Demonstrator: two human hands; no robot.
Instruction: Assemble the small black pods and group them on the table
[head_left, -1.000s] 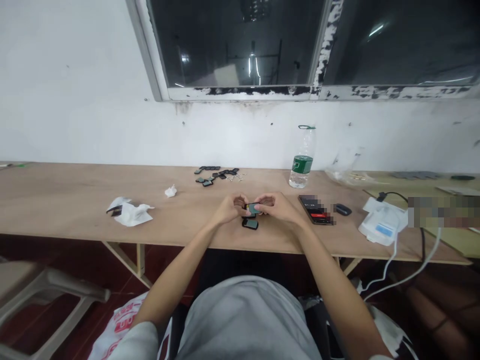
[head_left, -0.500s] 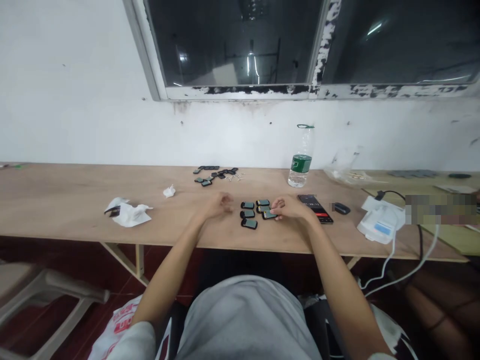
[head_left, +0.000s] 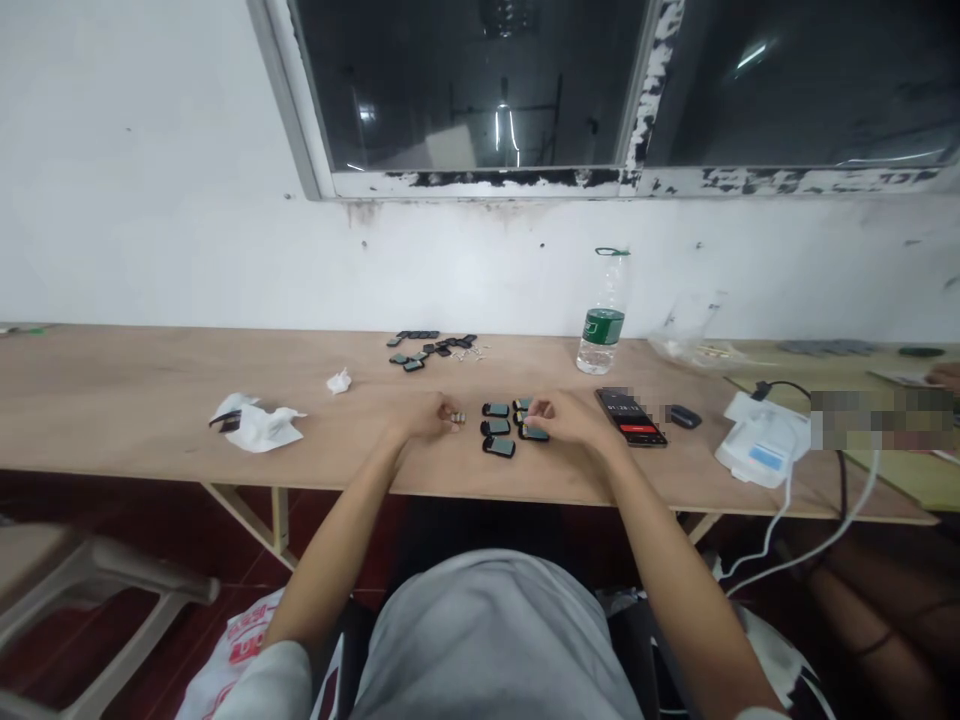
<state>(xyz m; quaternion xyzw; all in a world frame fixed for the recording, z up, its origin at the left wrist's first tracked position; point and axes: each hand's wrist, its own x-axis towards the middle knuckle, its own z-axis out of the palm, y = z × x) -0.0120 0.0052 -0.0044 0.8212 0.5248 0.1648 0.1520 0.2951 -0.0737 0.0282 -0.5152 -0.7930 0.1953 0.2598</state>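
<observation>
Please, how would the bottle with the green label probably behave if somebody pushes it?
The bottle is tall and narrow, so a high push could tip it. What looks like water below the green label may steady it. Its clear wall looks like thin plastic and would probably flex.

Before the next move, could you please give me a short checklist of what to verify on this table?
1. Left three pieces uncovered: ok.
2. Right pieces fully in view: not ok; the right hand hides part of them.
3. Small bits gripped by the left hand: cannot tell; they show at its fingertips.
4. Bottle upright: ok.
5. Phone lying screen up: ok.
</observation>
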